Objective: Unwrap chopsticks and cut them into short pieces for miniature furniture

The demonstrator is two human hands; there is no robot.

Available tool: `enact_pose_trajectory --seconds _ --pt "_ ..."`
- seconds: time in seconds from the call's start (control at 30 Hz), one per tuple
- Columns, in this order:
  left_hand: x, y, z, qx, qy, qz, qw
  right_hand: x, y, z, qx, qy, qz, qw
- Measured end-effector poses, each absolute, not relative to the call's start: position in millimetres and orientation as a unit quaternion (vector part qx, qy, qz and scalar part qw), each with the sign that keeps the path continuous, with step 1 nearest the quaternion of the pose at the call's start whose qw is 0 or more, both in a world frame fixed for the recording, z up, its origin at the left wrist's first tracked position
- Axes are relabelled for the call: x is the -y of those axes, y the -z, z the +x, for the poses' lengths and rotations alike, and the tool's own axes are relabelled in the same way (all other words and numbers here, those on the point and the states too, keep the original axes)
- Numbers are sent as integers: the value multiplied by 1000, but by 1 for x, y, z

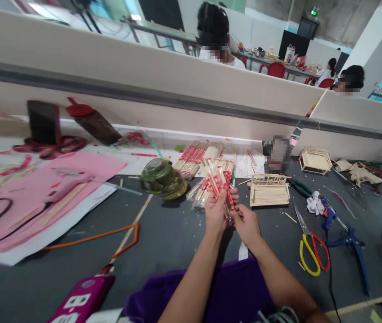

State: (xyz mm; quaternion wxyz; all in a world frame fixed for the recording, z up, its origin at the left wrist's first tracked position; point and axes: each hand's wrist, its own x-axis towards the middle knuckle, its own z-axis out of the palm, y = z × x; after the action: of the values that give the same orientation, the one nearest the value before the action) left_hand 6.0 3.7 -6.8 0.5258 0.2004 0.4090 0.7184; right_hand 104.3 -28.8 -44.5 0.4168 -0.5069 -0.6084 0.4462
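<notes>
Left hand (215,211): clamped on wrapped chopstick bundle (218,181), upright.
Right hand (247,224): pinching the bundle's lower end.
Bench (177,237): scissors (310,249) lying right.

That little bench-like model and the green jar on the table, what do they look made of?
The little bench model looks like pale, unpainted wood: thin slats laid side by side, matte. The green jar seems to be glass or clear plastic: see-through with bright glints, though blurred. The left hand and right hand hold red-and-white wrapped sticks, wrappers apparently paper.
</notes>
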Motion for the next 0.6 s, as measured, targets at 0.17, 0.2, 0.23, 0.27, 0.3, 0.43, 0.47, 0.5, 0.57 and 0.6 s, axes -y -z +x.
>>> enact_pose_trajectory --seconds 0.17,0.2,0.23,0.27,0.3,0.43,0.47,0.5,0.57,0.6 --pt "-3 8 10 -431 -702 172 540 32 53 104 616 -430 -509 420" --pt "-3 9 10 -432 -701 173 540 33 52 104 618 -425 -511 420" --pt "-3 10 10 -433 -700 177 540 34 51 105 620 -418 -515 419" --pt "-3 11 11 -433 -700 183 538 34 49 106 622 -409 -520 420" --pt "-3 12 12 -432 -700 190 536 34 47 106 624 -398 -525 420" --pt "0 10 19 -426 -698 213 535 34 41 110 627 -366 -537 430" --pt "1 9 21 -425 -695 217 537 34 40 110 624 -363 -539 433" --pt "2 8 22 -425 -693 221 540 34 39 111 622 -361 -541 436" --pt "3 6 24 -419 -693 222 543 33 38 112 622 -363 -541 436" --pt "3 6 24 -415 -696 219 543 33 36 112 625 -366 -537 432"
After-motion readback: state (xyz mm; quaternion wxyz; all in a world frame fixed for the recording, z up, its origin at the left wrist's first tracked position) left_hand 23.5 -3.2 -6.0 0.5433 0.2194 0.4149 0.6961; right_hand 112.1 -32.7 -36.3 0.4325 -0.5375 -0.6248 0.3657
